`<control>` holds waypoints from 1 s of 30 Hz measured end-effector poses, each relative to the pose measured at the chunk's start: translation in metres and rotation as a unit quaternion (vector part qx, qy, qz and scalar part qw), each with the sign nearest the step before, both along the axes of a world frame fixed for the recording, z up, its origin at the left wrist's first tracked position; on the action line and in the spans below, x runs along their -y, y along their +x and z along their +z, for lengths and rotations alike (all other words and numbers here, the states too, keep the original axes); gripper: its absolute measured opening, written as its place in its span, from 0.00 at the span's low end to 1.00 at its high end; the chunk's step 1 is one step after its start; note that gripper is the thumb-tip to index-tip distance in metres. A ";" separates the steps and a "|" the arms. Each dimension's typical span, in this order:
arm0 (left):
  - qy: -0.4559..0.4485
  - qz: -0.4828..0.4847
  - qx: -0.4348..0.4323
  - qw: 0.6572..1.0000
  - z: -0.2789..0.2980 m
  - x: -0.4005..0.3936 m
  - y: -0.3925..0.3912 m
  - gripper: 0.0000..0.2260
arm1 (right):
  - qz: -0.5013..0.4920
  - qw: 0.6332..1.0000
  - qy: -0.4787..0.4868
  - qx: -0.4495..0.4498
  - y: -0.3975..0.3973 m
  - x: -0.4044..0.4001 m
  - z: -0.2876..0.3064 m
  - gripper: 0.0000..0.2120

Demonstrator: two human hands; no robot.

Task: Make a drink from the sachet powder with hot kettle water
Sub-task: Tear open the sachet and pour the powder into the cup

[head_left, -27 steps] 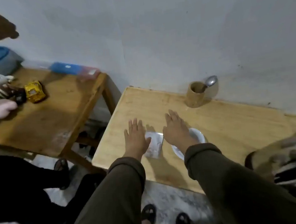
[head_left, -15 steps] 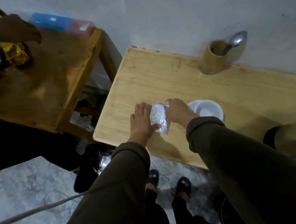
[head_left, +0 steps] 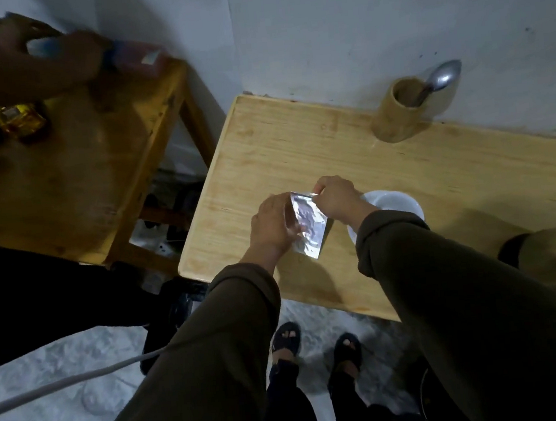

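A silvery foil sachet [head_left: 309, 227] is held just above the light wooden table [head_left: 297, 147], between both of my hands. My left hand [head_left: 271, 224] grips its left edge. My right hand [head_left: 336, 198] pinches its top right corner. Behind my right wrist stands a white cup [head_left: 394, 200], partly hidden by my sleeve. At the far side of the table, against the wall, a bamboo holder [head_left: 396, 114] carries a metal spoon [head_left: 443, 75].
A darker wooden table [head_left: 63, 183] stands to the left, where another person's arm [head_left: 25, 65] reaches over a yellow toy [head_left: 20, 121]. A tan and dark object [head_left: 552, 251] lies at the right edge. A grey cable [head_left: 65, 383] crosses the floor below.
My hands lay flat on the table, then picked up the sachet and now hold it by its edges. The view has tipped downward. The other person's arm moved over the left table.
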State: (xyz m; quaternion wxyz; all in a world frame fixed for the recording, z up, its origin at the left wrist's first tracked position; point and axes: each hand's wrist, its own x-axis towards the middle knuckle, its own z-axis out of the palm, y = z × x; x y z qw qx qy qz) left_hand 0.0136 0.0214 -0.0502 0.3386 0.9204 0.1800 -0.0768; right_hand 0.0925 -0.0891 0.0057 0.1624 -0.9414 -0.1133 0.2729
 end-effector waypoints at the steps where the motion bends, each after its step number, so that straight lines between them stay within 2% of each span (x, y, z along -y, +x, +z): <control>1: -0.052 0.033 0.009 0.998 0.004 0.000 0.003 0.21 | -0.015 1.000 0.018 -0.004 0.002 0.001 0.004 0.13; 3: -0.147 0.091 0.026 0.985 0.014 -0.001 0.010 0.11 | -0.051 0.997 0.051 -0.010 0.005 0.004 0.012 0.10; 5: -0.154 0.094 0.057 0.982 0.026 -0.004 0.018 0.07 | -0.067 0.995 0.073 -0.020 0.008 0.007 0.026 0.09; 7: -0.139 0.071 0.069 0.985 0.039 -0.006 0.025 0.08 | -0.072 0.993 0.088 -0.040 0.009 0.010 0.043 0.06; 10: -0.174 0.043 0.090 0.980 0.064 -0.007 0.036 0.08 | -0.074 0.991 0.108 -0.031 0.008 0.014 0.069 0.03; 15: -0.215 -0.027 0.129 0.968 0.107 0.007 0.049 0.03 | -0.103 0.977 0.183 0.027 0.003 0.024 0.111 0.07; 20: -0.200 -0.093 0.136 0.966 0.140 0.024 0.053 0.10 | -0.115 0.971 0.194 0.078 -0.003 0.044 0.142 0.04; 23: -0.182 -0.104 0.145 0.967 0.150 0.036 0.053 0.09 | -0.119 0.967 0.193 0.116 -0.005 0.059 0.150 0.14; 25: -0.186 -0.101 0.157 0.965 0.155 0.047 0.053 0.09 | -0.122 0.964 0.199 0.127 -0.007 0.070 0.155 0.16; 30: -0.229 -0.072 0.157 0.958 0.163 0.079 0.051 0.07 | -0.105 0.962 0.197 0.157 -0.010 0.097 0.167 0.04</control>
